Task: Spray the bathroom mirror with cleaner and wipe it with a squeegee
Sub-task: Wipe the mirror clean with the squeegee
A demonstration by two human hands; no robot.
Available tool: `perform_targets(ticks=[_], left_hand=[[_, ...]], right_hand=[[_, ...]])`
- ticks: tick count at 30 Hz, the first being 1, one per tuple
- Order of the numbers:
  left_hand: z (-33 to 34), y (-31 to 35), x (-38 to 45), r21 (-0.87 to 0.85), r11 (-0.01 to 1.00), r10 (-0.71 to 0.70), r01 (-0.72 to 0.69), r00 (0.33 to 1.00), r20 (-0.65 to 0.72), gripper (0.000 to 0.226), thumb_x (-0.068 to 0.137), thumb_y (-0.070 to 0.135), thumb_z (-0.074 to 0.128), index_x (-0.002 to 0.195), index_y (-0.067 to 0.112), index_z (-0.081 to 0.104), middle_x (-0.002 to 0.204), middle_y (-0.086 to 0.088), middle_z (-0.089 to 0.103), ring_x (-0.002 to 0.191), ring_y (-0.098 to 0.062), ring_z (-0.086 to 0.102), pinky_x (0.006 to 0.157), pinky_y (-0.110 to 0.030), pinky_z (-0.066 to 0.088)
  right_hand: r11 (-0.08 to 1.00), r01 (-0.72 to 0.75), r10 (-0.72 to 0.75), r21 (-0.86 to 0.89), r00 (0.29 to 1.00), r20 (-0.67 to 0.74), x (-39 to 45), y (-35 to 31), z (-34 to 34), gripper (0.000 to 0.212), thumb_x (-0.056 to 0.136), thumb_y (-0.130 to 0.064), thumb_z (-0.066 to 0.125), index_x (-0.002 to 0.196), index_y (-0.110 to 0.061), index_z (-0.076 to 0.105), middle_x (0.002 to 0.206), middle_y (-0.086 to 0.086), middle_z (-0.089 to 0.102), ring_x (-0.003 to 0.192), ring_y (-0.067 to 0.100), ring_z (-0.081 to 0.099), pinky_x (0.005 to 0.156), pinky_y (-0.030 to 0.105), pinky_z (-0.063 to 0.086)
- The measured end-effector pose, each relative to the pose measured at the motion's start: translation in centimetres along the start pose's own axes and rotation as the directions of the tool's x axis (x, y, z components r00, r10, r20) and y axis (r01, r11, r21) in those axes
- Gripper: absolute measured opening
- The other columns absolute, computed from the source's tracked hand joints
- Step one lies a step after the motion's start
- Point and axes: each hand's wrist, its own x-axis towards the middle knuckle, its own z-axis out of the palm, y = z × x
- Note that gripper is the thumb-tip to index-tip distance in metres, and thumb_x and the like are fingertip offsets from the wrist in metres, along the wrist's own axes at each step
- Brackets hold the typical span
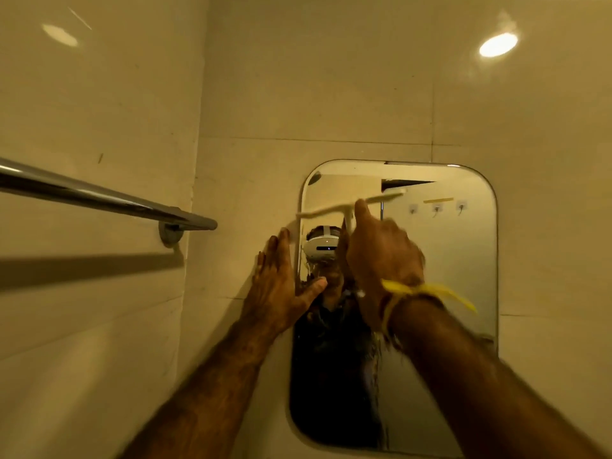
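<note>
Squeegee (347,205) at mirror's (447,260) 11 o'clock, blade tilted; looks light, stiff plastic, best held by the stem; right hand (381,246) grips it there; left hand (281,279) flat, fingers straight, at mirror's 9 o'clock edge; glass fragile, likely slick if wet.

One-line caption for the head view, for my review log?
Right hand holds a white squeegee against the upper mirror while the left hand rests flat at its left edge.
</note>
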Motion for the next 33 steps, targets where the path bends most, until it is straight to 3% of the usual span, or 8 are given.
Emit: perform_targets(ticks=[4,9,13,18,22,26,30,33], left_hand=[[-0.4,-1.1,-0.8,-0.065,0.998,0.000,0.006,0.997,0.083,0.136,0.071,0.079,0.064,0.151,0.028,-0.033,0.154,0.012,-0.040,0.143,-0.009,-0.033,0.120,-0.036,-0.010],[0.7,-0.3,-0.8,-0.023,1.000,-0.007,0.008,0.999,0.045,0.150,0.057,0.091,0.060,0.149,0.022,-0.037,0.159,0.002,-0.038,0.145,-0.017,-0.036,0.110,-0.030,-0.029],[0.8,-0.2,-0.9,-0.036,0.999,-0.018,0.018,1.000,-0.001,0.148,0.055,0.089,0.060,0.151,0.024,-0.033,0.160,0.005,-0.035,0.147,-0.015,-0.032,0.110,-0.028,-0.029],[-0.4,-1.4,-0.7,-0.080,0.996,-0.023,0.034,0.989,0.144,0.155,0.051,0.084,0.074,0.145,0.035,-0.040,0.156,0.012,-0.039,0.144,-0.012,-0.035,0.117,-0.037,-0.016],[-1.2,-2.1,-0.6,-0.094,0.993,-0.055,0.078,0.971,0.234,0.160,0.046,0.075,0.084,0.143,0.044,-0.040,0.156,0.015,-0.037,0.139,-0.011,-0.034,0.113,-0.043,-0.009],[-0.1,-0.8,-0.8,0.011,0.999,-0.036,0.035,0.985,0.170,0.157,0.043,0.098,0.059,0.140,0.033,-0.047,0.154,0.004,-0.042,0.142,-0.017,-0.037,0.119,-0.043,-0.017],[0.9,-0.7,-0.9,0.147,0.988,-0.062,0.049,0.994,0.087,0.142,0.053,0.103,0.039,0.138,0.031,-0.049,0.154,0.001,-0.045,0.144,-0.022,-0.037,0.114,-0.050,-0.024],[1.4,-2.3,-1.3,0.251,0.967,-0.061,0.041,0.995,0.073,0.136,0.053,0.106,0.025,0.142,0.030,-0.045,0.154,0.005,-0.046,0.144,-0.022,-0.039,0.111,-0.058,-0.026]], right_hand=[[0.998,0.047,-0.042,-0.047,0.993,0.110,-7.9,2.2,2.0,0.067,0.097,-0.027,0.049,0.151,-0.027,0.011,0.060,-0.014,0.039,0.044,-0.002,0.035,0.038,0.021,0.047],[0.997,0.074,-0.074,0.002,0.997,-0.010,-1.0,0.0,1.0,0.057,0.097,-0.027,0.049,0.147,-0.024,0.022,0.062,-0.009,0.044,0.047,0.003,0.040,0.039,0.017,0.029],[1.000,0.019,-0.018,0.017,0.999,-0.027,3.7,-2.0,0.1,0.054,0.094,-0.016,0.048,0.144,-0.019,0.028,0.087,0.008,0.064,0.070,0.026,0.061,0.057,0.036,0.049],[0.997,0.075,-0.075,0.005,0.996,0.049,-5.5,0.4,2.8,0.072,0.094,-0.027,0.053,0.151,-0.025,0.009,0.081,0.001,0.063,0.055,0.009,0.055,0.038,0.021,0.041],[0.989,0.144,-0.145,0.012,0.984,0.106,-9.3,1.4,3.4,0.071,0.097,-0.030,0.045,0.152,-0.025,0.001,0.117,0.007,0.063,0.093,0.020,0.067,0.071,0.033,0.060],[0.998,0.048,-0.051,0.047,0.997,0.065,-3.3,0.7,1.6,0.069,0.093,-0.023,0.054,0.149,-0.024,0.014,0.085,0.005,0.064,0.070,0.022,0.060,0.056,0.035,0.051],[0.997,0.004,-0.006,0.078,1.000,0.029,-4.7,2.2,1.3,0.061,0.098,-0.019,0.048,0.150,-0.025,0.016,0.085,0.003,0.062,0.068,0.018,0.061,0.050,0.030,0.048],[0.999,0.016,-0.020,0.049,0.997,0.077,-10.5,4.9,2.6,0.061,0.101,-0.024,0.039,0.153,-0.027,0.007,0.105,0.005,0.066,0.077,0.017,0.066,0.064,0.030,0.059]])
